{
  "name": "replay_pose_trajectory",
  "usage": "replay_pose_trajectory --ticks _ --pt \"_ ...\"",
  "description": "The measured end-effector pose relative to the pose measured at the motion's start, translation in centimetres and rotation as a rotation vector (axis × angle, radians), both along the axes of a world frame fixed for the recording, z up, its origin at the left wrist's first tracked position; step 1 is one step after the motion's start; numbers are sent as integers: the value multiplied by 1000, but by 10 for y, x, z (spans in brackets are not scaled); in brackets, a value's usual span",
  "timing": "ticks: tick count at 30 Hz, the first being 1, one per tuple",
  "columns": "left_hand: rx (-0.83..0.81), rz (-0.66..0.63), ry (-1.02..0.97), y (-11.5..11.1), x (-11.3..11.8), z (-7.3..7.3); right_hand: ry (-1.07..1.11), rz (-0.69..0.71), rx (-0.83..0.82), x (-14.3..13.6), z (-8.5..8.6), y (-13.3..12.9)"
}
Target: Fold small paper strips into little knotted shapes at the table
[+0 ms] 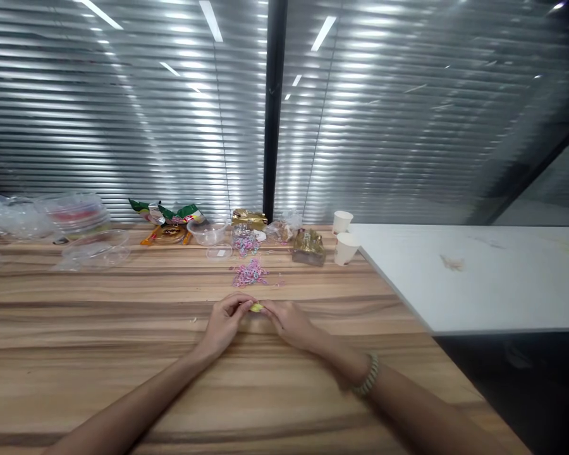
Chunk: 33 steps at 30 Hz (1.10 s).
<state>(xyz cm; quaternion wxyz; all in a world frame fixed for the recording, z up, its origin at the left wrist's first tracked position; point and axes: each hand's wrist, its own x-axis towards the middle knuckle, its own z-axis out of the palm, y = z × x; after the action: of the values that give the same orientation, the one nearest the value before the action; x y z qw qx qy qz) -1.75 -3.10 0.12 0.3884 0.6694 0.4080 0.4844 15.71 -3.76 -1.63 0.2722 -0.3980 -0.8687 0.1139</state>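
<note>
Between my two hands is a small yellow piece (256,308), too small and too covered by fingers to tell its kind. My left hand (227,318) pinches it from the left with thumb and forefinger. From the right, the fingers of my right hand (288,321) close on its other side. A braided band (367,375) circles my right wrist. Just beyond my hands lies a loose heap of small pink, purple and bluish links (250,272). Behind that heap, more such links sit in a clear tub (245,241).
Along the back stand a clear round bowl (207,232), a lid (219,252), green snack packets (171,213), gold wrappers (308,246) and two paper cups (346,248). Clear plastic containers (78,218) fill the back left. A white table (408,272) adjoins the wooden table's (76,354) right edge.
</note>
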Motion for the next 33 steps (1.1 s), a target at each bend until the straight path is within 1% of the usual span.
replay_pose_trajectory --ticks 3,7,11,14,16,18,20,23,25,28,31,33 --pt "-1 43 -14 1 -1 1 72 20 -71 0 6 0" --pt "-79 45 -57 4 -3 0 176 74 -172 1 13 0" --pt "-230 29 -142 2 -1 0 268 130 -266 3 12 5" --pt "-294 -25 -216 -1 2 2 343 93 -302 4 9 8" --pt "-309 -63 -212 -3 2 4 365 76 -307 4 8 8" --pt "-281 -57 -150 -1 1 4 372 80 -309 4 9 8" --pt "-215 -53 -65 2 -1 4 415 64 -339 4 11 7" --pt "-153 -124 24 5 -4 3 562 20 -466 4 12 6" --pt "-127 -182 69 4 -4 3 633 23 -557 3 11 6" --pt "-13 -188 174 -2 -3 5 664 46 -634 2 10 4" --pt "141 -197 315 -8 -2 8 677 73 -644 2 9 5" --pt "196 -194 367 -9 -2 9 669 88 -598 8 8 8"
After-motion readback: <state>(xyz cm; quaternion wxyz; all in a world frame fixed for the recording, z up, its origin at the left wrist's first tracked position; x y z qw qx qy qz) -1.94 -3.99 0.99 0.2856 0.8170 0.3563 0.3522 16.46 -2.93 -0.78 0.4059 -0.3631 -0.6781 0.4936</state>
